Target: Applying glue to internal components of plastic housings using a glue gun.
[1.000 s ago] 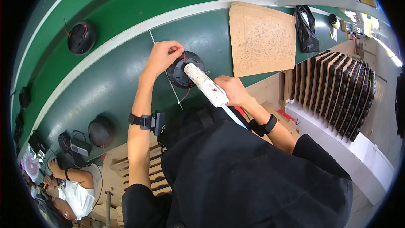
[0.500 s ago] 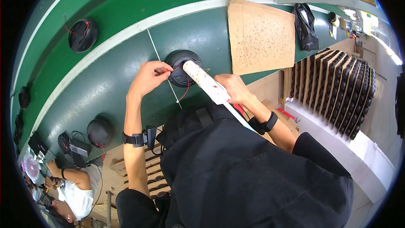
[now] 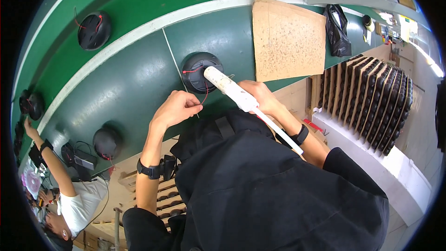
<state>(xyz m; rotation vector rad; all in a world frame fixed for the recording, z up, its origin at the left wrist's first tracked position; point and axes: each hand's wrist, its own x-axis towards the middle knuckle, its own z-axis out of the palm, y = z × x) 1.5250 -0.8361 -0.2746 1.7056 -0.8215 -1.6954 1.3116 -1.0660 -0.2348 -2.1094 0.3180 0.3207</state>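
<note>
A round black housing [image 3: 193, 80] with red wires lies on the dark green bench in front of me. My right hand [image 3: 260, 96] is closed round a white caulking gun [image 3: 225, 82], whose long white rod reaches back past my wrist. The front end of its tube rests at or just above the middle of the housing; the nozzle tip is hidden. At the housing's near side, my left hand [image 3: 175, 109] pinches the end of a red wire [image 3: 206, 95] with thumb and fingers. A second red wire lies across the housing's left side.
A speckled cardboard sheet [image 3: 289, 42] and a black plastic bag [image 3: 337, 30] lie to the right. Another black housing [image 3: 94, 30] sits on the green belt [image 3: 139, 4]. One more housing [image 3: 107, 142] is at the near left, close to a co-worker's arm [image 3: 58, 169]. Stacked racks [image 3: 367, 102] stand right.
My left hand has gone from the left wire to the near wire. The gun's rod shows further back. The belt housing shifted slightly, and the co-worker's arm now reaches toward the belt.
</note>
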